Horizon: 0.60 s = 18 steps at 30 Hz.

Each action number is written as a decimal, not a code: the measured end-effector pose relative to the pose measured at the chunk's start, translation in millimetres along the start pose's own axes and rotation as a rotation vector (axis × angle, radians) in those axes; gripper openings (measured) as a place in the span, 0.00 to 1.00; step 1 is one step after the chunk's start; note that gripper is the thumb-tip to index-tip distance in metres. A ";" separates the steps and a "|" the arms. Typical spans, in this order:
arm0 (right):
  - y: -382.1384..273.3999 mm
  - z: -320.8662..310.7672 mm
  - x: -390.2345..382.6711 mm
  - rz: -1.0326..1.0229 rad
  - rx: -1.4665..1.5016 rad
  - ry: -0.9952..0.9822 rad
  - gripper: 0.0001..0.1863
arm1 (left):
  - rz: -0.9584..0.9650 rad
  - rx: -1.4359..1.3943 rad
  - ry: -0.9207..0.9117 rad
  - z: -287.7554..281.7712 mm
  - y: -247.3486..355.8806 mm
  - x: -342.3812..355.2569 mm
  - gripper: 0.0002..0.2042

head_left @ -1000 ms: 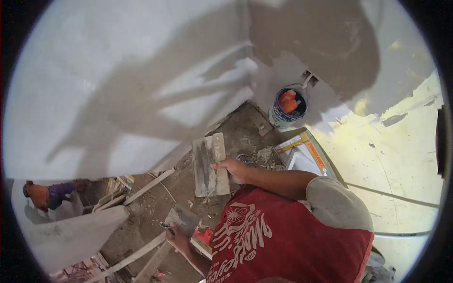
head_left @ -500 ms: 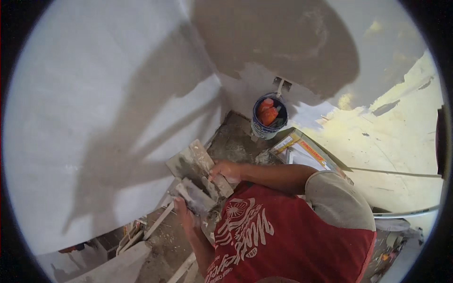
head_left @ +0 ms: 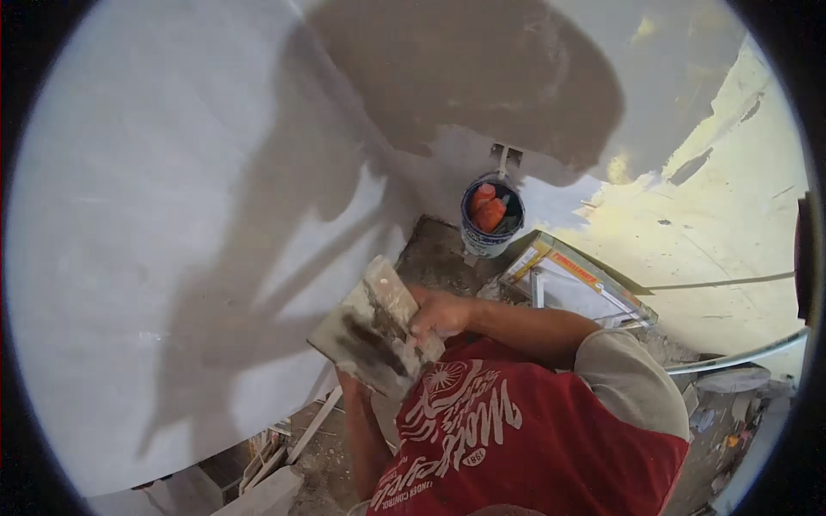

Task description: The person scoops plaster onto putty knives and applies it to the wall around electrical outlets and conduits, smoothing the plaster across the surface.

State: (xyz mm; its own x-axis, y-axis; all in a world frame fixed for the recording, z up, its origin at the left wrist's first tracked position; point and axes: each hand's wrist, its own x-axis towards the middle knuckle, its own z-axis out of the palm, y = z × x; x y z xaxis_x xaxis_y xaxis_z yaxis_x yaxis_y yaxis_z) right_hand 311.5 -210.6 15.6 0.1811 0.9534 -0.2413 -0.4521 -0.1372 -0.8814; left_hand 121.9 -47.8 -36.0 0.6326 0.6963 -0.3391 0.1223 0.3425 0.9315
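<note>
My right hand [head_left: 440,313] is closed on a plastering trowel [head_left: 354,325], a broad rectangular plate smeared with pale plaster and a dark grey streak. The trowel is tilted in front of my chest, its far end toward the white wall. Behind its lower edge is my left hand [head_left: 349,384], of which only the wrist side shows. Its fingers and whatever they may hold are hidden by the trowel.
White walls [head_left: 172,215] meet at a corner ahead; the far one has damp-looking grey plaster [head_left: 465,69]. Near the corner stands a bucket [head_left: 487,243] holding orange items [head_left: 489,213]. Right of it lies an open carton [head_left: 572,273]. Wooden strips [head_left: 315,423] lean at lower left.
The trowel has turned and come over my left hand, covering the smaller plaster-coated flat tool that the hand held earlier. My view has shifted slightly.
</note>
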 end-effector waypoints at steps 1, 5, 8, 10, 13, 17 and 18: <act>-3.1 3.4 -3.0 0.007 0.003 -0.012 0.34 | -0.010 -0.138 0.073 -11.8 -6.7 -3.7 0.20; -2.4 -1.6 -2.7 -0.245 0.371 0.211 0.28 | -0.105 -0.312 0.236 -32.1 0.4 -10.1 0.22; -9.4 19.9 5.1 -0.346 0.214 0.242 0.22 | -0.158 -0.560 0.178 -38.3 -15.1 -18.0 0.22; -9.3 35.5 9.7 -0.428 0.010 0.269 0.18 | -0.214 -0.634 0.179 -30.2 -19.4 -23.2 0.22; -2.0 52.8 17.4 -0.494 -0.155 0.182 0.19 | -0.222 -0.716 0.127 -4.7 -1.9 -33.8 0.21; 2.8 61.9 28.4 -0.766 -0.669 -0.021 0.26 | 0.106 -0.249 0.082 -3.5 16.4 -45.1 0.22; 7.8 59.7 29.3 -0.763 -0.671 -0.024 0.26 | 0.443 0.251 0.001 -4.8 21.9 -48.9 0.22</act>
State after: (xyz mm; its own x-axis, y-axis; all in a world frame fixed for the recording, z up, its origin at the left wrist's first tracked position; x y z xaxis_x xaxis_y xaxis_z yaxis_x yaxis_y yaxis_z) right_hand 261.2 -167.8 25.9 0.1952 0.8536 0.4830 0.3616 0.3952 -0.8444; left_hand 90.0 -71.3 0.4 0.6649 0.7408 0.0955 0.0224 -0.1477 0.9888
